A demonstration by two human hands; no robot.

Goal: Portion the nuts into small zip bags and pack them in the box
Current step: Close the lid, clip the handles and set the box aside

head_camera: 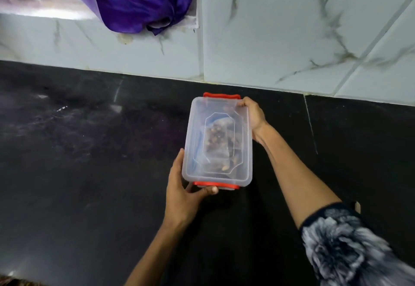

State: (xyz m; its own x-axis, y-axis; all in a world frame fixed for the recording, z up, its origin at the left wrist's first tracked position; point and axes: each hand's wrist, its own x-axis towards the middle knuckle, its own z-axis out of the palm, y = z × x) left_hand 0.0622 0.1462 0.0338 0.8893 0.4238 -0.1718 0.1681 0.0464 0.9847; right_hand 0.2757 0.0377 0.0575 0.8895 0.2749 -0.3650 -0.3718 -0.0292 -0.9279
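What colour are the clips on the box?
Red-orange clips at both short ends of the clear box, seen best in the head view.

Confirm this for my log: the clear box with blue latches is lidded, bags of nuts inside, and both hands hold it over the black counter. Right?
Not quite: the head view shows the box has red latches, not blue. The rest stands: lid on, bags of nuts inside, left hand and right hand holding it over the black counter.
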